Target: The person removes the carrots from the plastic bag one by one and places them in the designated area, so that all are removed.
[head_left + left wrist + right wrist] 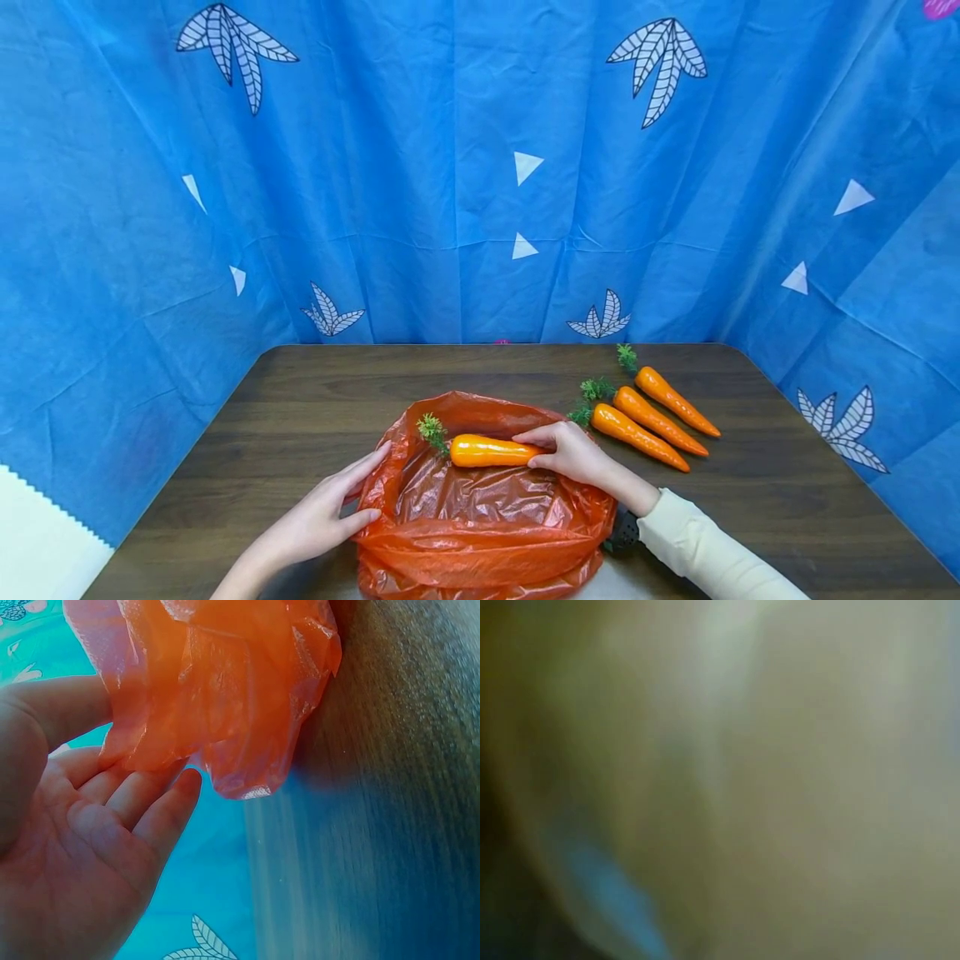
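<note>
An orange plastic bag sits at the front of the table with its mouth spread wide. Over that mouth lies an orange carrot with a green leafy top pointing left. My right hand pinches its narrow end between thumb and fingers. At the bag's left side, my left hand touches the rim with fingers extended and thumb apart. The left wrist view shows thin bag film over the thumb and fingertips of that hand. The right wrist view is too blurred to make out.
Three more carrots lie side by side on the brown wooden table, right of the bag. A dark perforated object shows under the right wrist. Blue patterned curtains hang behind and beside the table.
</note>
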Available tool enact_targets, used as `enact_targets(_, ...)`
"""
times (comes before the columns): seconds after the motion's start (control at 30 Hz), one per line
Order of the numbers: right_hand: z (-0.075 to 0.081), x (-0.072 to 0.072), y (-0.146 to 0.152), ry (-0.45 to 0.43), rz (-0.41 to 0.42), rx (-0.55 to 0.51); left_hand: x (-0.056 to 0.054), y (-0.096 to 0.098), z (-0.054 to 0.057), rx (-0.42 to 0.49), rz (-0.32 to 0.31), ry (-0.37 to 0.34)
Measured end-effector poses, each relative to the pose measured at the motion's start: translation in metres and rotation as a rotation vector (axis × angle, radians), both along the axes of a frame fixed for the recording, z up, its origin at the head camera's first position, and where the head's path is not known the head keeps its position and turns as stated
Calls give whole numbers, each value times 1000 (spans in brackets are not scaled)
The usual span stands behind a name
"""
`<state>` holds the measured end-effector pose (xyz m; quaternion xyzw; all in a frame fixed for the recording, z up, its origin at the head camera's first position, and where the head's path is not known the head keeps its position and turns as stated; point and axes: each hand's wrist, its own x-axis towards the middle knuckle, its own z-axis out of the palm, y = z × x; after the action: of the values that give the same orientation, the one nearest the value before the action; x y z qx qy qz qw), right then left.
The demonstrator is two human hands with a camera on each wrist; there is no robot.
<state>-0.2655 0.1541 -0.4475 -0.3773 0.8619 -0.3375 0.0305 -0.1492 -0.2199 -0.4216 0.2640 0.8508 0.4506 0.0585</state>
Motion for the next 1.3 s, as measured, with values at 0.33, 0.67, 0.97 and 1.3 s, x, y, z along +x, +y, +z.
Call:
enact_targets(0.33,-4,3,2,-69,-9,-125,3,-2,-2,14,-11,-21)
enact_targets(0.67,-2,3,2,-149,-40,-193,1,-3,-1,27,-29,13)
enact_targets(0.97,1,7,10,-191,-77,-231,-3,1,-5,33,-47,7)
enact_targets(1.3,2,6,7,-223,-69,-286,1,-4,-6,31,-62,85)
